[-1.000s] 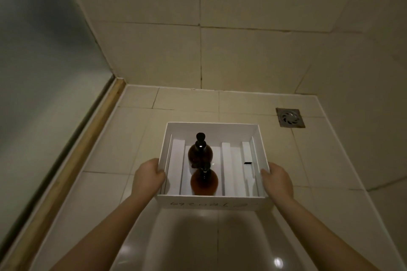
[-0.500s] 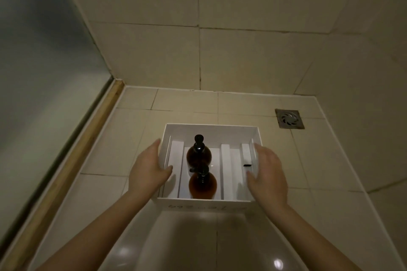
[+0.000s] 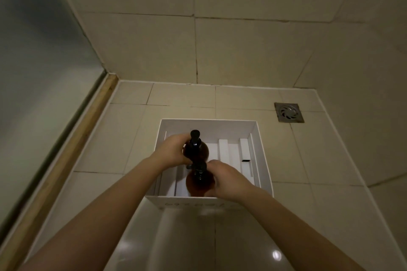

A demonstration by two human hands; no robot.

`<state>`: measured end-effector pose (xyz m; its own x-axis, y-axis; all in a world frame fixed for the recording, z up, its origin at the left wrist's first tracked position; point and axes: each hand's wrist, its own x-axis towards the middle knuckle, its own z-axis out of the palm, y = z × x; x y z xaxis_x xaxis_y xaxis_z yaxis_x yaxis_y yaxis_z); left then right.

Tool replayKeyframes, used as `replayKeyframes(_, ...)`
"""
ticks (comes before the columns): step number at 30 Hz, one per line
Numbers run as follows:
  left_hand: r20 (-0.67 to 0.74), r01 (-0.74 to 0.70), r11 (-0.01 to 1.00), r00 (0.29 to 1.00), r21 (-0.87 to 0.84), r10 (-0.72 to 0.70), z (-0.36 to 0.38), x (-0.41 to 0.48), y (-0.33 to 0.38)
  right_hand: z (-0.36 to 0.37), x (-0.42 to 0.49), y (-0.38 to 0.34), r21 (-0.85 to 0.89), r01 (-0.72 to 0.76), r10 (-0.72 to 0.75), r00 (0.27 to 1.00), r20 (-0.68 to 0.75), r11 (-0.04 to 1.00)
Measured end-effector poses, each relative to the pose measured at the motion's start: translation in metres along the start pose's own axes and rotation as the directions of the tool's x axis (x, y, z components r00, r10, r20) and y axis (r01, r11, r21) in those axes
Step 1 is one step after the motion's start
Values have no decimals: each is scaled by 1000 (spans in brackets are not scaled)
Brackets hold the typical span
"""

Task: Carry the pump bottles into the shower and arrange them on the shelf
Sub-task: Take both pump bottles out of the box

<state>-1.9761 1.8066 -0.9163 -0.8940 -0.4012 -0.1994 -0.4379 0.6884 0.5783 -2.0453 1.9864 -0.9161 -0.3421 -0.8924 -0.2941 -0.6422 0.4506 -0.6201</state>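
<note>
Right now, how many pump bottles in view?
2. Both stand in the box: the far bottle, gripped by the left hand, and the near bottle, gripped by the right hand. None seen elsewhere.

1. This is a bathroom shower stall. Beige wall tiles (image 3: 253, 50) with dark grout lines meet in a corner at the right rear.
2. The floor tiles (image 3: 123, 145) are the same beige. Near the bottom edge they are glossy enough to mirror a lamp as a bright spot (image 3: 276, 255).
3. A square metal floor drain (image 3: 289, 112) with a slotted grate sits near the floor's right rear corner.
4. A frosted glass panel (image 3: 39, 72) closes the left side, with a tan sill strip (image 3: 72, 149) along its foot.
5. A far pump bottle (image 3: 199, 149) and a near pump bottle (image 3: 199, 185), amber with black pumps, stand in a white box (image 3: 262, 160) on the floor.
</note>
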Motion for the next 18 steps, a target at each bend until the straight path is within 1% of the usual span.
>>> replayKeyframes(7,-60,-1,1000,998,-8,0,-1,-8,-6,-2,-1,9,15,-49,49,999,-11,999)
replayKeyframes(12,-136,68,998,989,9,-66,-1,-18,-6,-7,-2,19,22,-73,73,997,-36,997)
replayKeyframes(16,-127,71,994,990,82,-60,0,-26,-5,-9,1,22,34,-75,76,996,-41,997)
replayKeyframes(18,-98,62,995,994,74,-55,-2,-26,-6,-8,2,22,32,-61,63,997,-42,998)
